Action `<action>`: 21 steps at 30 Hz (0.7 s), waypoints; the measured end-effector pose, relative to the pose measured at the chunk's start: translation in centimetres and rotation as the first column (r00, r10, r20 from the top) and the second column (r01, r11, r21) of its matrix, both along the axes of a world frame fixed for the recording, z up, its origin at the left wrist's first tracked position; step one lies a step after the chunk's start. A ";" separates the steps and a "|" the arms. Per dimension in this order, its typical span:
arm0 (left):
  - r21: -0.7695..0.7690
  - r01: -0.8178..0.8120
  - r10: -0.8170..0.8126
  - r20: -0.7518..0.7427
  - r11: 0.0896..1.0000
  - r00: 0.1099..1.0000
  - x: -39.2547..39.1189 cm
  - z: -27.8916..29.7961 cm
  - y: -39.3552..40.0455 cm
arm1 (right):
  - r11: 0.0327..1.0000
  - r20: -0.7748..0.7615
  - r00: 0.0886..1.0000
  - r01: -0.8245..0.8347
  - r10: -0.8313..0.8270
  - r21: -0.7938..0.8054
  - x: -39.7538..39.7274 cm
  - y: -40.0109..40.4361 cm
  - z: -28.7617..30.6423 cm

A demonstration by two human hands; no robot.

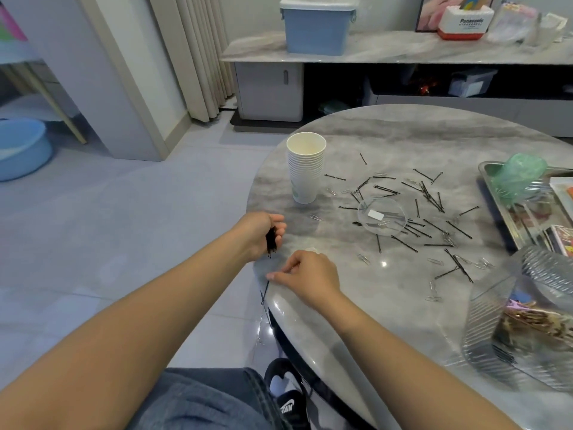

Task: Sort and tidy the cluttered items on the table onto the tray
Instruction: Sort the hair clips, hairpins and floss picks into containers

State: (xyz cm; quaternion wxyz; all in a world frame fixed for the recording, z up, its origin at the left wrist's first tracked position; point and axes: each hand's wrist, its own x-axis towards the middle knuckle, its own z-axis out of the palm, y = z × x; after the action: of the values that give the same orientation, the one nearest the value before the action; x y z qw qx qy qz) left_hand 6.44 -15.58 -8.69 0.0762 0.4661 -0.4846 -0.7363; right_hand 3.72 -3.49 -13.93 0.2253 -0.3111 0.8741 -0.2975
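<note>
Hairpins (429,193), thin and black, lie scattered across the marble table (403,135).

On the long marble shelf (387,48) against the far wall, to the right of the blue lidded bin (316,26), stands a white and red box (465,23) with "Panasonic" printed in dark letters across its front; a smaller line beneath it is too fine to read. Down at the floor, near the edge of the round table (387,274), a black slipper (290,405) carries "NIKE" in white on its strap. The small white label (375,215) in the clear dish (382,215) is illegible.
</note>
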 end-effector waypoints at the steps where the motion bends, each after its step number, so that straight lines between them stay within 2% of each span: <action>1: 0.000 0.001 -0.001 0.000 1.000 1.000 0.2 -0.1 -0.1 | 0.999 -0.046 0.999 0.001 0.001 0.032 0.4 -0.3 -0.1; 5: 0.004 0.013 -0.013 0.005 1.000 1.000 0.3 -0.6 0.1 | 0.992 -0.191 0.982 0.041 -0.018 0.116 0.9 -1.3 -0.8; 12: 0.019 0.042 -0.042 -0.005 0.999 0.999 0.0 -0.8 0.3 | 0.986 -0.210 0.977 0.074 -0.041 0.151 -1.5 -1.0 -0.2; 15: 0.020 0.047 -0.047 0.005 0.999 0.999 -0.2 -0.9 0.6 | 0.963 -0.262 0.965 0.065 0.005 0.260 -2.4 -1.2 0.2; 21: 0.067 0.044 -0.044 -0.001 0.997 0.999 -0.7 -0.9 1.0 | 0.956 -0.181 0.983 0.031 0.024 0.292 -3.3 -0.8 0.3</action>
State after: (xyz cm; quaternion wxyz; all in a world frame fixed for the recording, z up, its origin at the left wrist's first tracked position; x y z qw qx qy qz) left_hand 5.73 -14.58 -9.61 0.0445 0.4578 -0.4699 -0.7534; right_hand 0.45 -4.26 -13.63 0.1873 -0.2985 0.9261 -0.1348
